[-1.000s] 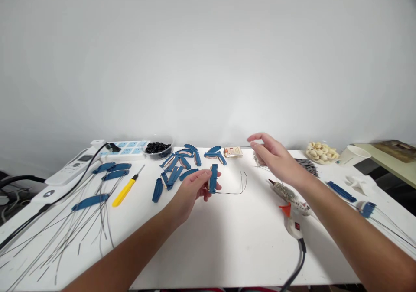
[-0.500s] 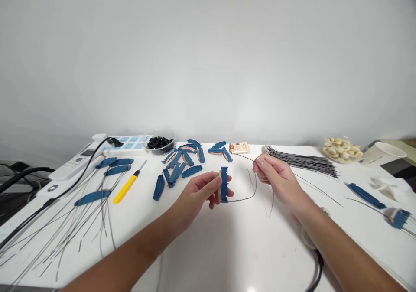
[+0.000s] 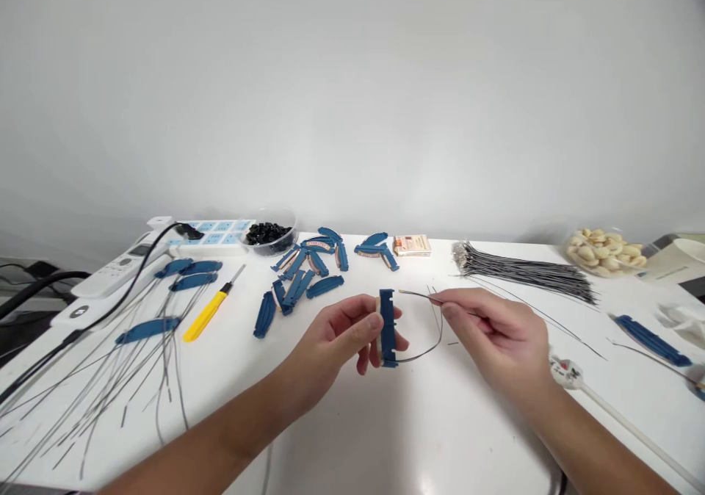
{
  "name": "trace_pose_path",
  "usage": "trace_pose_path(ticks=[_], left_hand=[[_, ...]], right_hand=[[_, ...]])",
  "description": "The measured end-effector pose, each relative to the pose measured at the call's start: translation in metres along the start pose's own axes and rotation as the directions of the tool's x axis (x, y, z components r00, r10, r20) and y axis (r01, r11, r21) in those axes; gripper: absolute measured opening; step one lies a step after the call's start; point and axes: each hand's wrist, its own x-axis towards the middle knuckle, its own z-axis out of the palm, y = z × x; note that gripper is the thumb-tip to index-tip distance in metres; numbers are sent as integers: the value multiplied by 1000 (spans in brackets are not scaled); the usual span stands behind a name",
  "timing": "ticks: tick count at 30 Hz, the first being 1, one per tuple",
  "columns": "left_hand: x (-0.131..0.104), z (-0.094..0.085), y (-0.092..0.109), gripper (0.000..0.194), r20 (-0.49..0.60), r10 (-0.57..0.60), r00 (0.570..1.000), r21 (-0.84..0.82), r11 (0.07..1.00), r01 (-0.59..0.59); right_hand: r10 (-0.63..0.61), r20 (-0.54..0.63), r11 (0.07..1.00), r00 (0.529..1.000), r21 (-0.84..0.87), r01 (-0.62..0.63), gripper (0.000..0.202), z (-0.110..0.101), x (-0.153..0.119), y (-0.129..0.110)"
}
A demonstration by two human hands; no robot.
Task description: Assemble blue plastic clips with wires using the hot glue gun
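Our left grip (image 3: 346, 333) pinches the blue piece (image 3: 388, 330) mid-length, leaving both ends clear; our right grip (image 3: 496, 333) pinches a wire (image 3: 421, 295), seemingly to steady its tip.

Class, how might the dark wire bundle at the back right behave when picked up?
The dark wire bundle would probably feel springy rather than limp: its strands lie fairly straight. They may slide apart, since no tie shows around them. Each thin strand likely bends easily.

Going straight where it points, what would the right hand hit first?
Past its gripped thin dark wire, the right hand would probably meet the notched blue plastic strip in the left hand; depth is unclear.
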Motion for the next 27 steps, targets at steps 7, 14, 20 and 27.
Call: trace_pose_path(ticks=[7,14,20,27], left_hand=[[-4,2,0,32,33,-16,999,-27,999,17],[-10,5,4,32,73,-40,997,-41,998,43],[-11,6,4,33,63,-52,997,22,998,51],[-12,5,3,35,63,-73,995,49,996,70]], right_hand=[[-313,-56,923,948,-253,289,20,2,0,-11],[-313,-79,920,947,-275,281,21,6,-4,-13],[-181,-125,960,976,-238,147,15,8,-9,-14],[-252,-97,936,963,-278,217,21,6,-7,-15]])
